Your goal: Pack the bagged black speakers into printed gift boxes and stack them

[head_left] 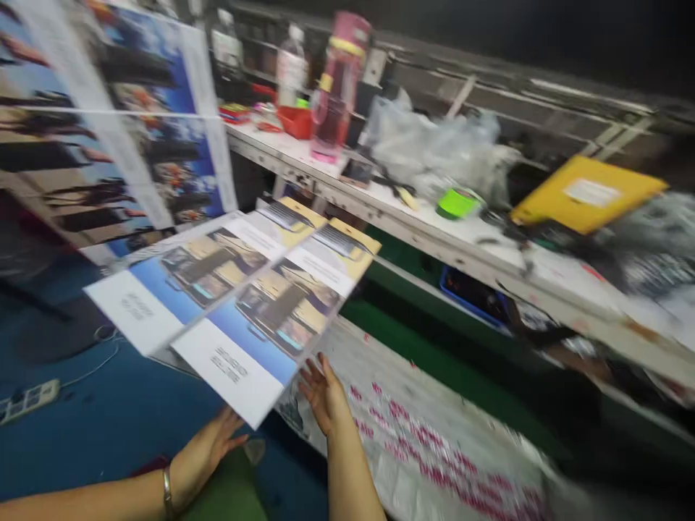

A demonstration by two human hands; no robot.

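A large printed sheet point(239, 289) with two repeated blue, yellow and white pictures hovers flat in front of me. My left hand point(209, 447), a bangle on its wrist, reaches under the sheet's near corner. My right hand point(324, 394) touches the sheet's near right edge with fingers spread. How firmly either hand grips the sheet is hidden by the paper. Below the sheet lies a white woven sack point(434, 449) with pink lettering.
Large printed posters point(108, 123) stand at the left. A cluttered shelf point(391, 210) carries a pink bottle point(339, 87), a clear bottle point(292, 69), a red tub point(296, 121), plastic bags point(434, 145), green tape point(457, 202) and a yellow envelope point(586, 192). A power strip point(27, 399) lies on the blue floor.
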